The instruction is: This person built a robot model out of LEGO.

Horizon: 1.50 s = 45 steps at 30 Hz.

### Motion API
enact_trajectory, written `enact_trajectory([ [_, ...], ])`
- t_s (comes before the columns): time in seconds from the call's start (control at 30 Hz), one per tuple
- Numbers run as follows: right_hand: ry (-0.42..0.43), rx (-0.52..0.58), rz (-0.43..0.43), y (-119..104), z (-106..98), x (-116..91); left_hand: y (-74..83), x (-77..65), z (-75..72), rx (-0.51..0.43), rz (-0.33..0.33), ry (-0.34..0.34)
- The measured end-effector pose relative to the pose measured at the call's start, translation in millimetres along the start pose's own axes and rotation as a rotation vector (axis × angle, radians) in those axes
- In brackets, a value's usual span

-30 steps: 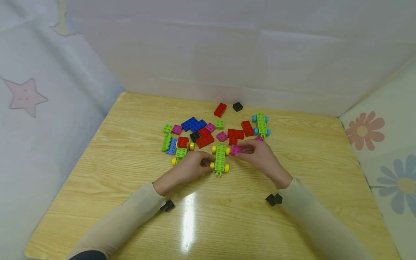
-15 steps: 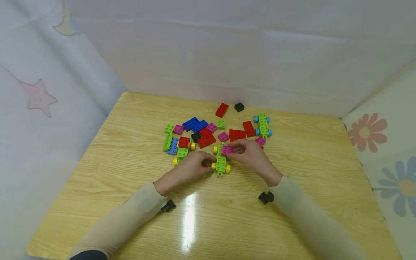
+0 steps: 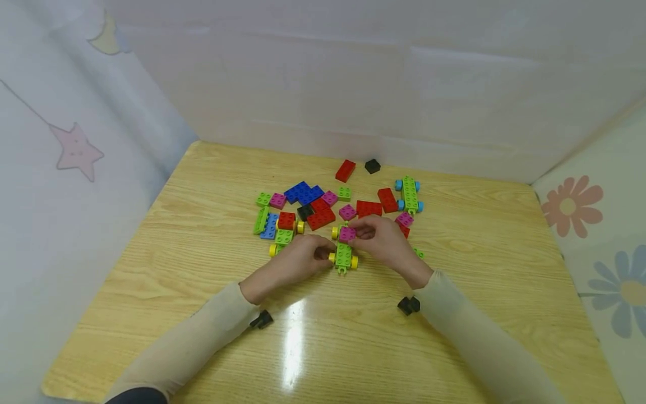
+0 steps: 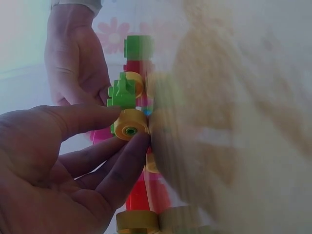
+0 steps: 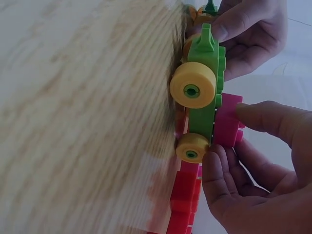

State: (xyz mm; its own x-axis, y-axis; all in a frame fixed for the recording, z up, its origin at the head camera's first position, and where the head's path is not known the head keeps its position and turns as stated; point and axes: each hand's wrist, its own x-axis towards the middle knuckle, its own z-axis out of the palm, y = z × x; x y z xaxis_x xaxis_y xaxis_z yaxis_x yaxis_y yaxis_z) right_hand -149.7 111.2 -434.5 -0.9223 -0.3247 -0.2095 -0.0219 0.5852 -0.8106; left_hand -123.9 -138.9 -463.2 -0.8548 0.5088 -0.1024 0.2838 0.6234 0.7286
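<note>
My left hand (image 3: 303, 255) pinches the near left yellow wheel (image 4: 131, 126) of a green studded toy car base (image 3: 344, 258), thumb on one side and fingers on the other. The base stands on its wheels on the table. My right hand (image 3: 386, 238) holds a square pink brick (image 3: 346, 234) between thumb and fingers on the far part of the base. In the right wrist view the pink brick (image 5: 227, 119) lies against the studs with a thin seam showing; whether it is fully pressed down I cannot tell. Its fingertips also reach close to a yellow wheel (image 5: 191, 148).
Left of my left hand stands a second yellow-wheeled car with a red brick (image 3: 286, 220) on it. Behind lie blue bricks (image 3: 304, 193), red bricks (image 3: 321, 219) and a black brick (image 3: 372, 166). A blue-wheeled green base (image 3: 409, 193) stands at the back right of the wooden table (image 3: 479, 241).
My right hand has moved left with the pink brick, from beside the green base to on top of its far part. My left hand has stayed at the wheel.
</note>
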Motion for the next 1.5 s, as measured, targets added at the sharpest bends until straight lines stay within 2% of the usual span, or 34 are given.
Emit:
enact_trajectory([
  [0.17,0.006,-0.062,-0.033,-1,0,2,4.7,-1.3,-0.5,0.020,0.028,0.065],
  [0.3,0.001,-0.113,-0.041,-3,0,3,21.6,-2.0,-7.2,-0.003,-0.010,0.147],
  [0.4,-0.014,-0.135,-0.037,-5,-2,4,29.4,1.7,-11.7,-0.012,-0.032,0.170],
  [0.6,-0.032,-0.154,-0.050,-7,-6,4,31.1,14.6,-12.6,-0.022,-0.024,0.144],
  [0.87,-0.041,-0.122,-0.036,-4,-6,5,27.4,22.8,-13.9,-0.012,0.009,0.140],
  [1.2,-0.017,-0.051,0.010,5,-3,8,26.2,25.5,-14.8,-0.001,-0.001,0.127],
  [1.5,-0.015,-0.050,-0.011,6,-3,8,28.0,24.9,-16.2,0.019,-0.008,0.120],
])
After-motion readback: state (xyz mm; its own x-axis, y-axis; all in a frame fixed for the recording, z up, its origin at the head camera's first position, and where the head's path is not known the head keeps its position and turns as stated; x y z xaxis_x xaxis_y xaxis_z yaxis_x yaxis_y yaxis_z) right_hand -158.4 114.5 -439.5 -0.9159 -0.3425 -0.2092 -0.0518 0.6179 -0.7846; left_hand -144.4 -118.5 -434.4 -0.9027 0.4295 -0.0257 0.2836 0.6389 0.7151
